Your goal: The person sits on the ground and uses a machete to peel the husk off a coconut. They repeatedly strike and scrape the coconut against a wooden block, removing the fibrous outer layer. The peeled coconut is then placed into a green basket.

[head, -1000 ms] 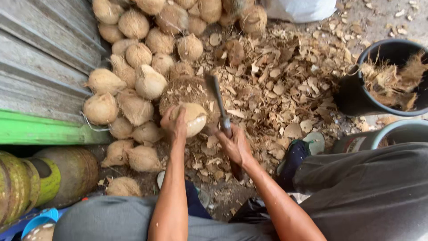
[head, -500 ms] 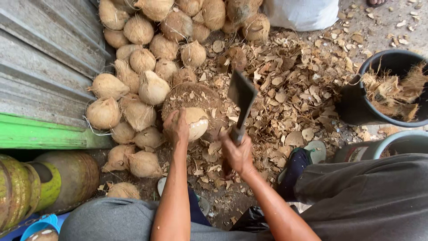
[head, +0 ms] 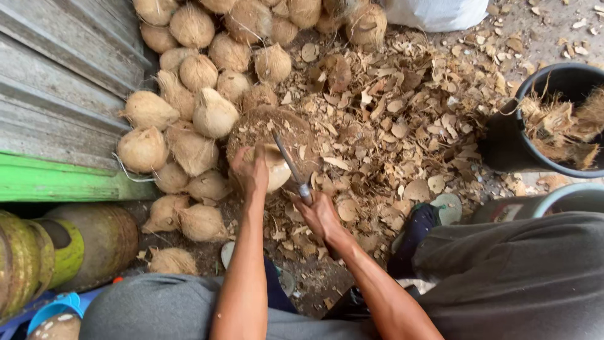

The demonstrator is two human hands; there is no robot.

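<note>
My left hand (head: 250,170) grips a pale, partly peeled coconut (head: 275,169) that rests on a round husk-covered chopping block (head: 277,129). My right hand (head: 319,214) is closed on the handle of a cleaver (head: 290,167). Its blade is seen edge-on and lies against the right side of the coconut. A heap of several husked brown coconuts (head: 195,94) lies just left of and behind the block.
Shell chips and husk scraps (head: 402,119) cover the ground to the right. A black bucket (head: 560,119) holding fibre stands at far right, a grey bin rim (head: 566,198) below it. A corrugated wall (head: 56,82) and green ledge (head: 63,182) run along the left.
The cleaver was raised with its flat face showing half a second ago. Now it has come down onto the coconut. My left hand has kept hold of the coconut.
</note>
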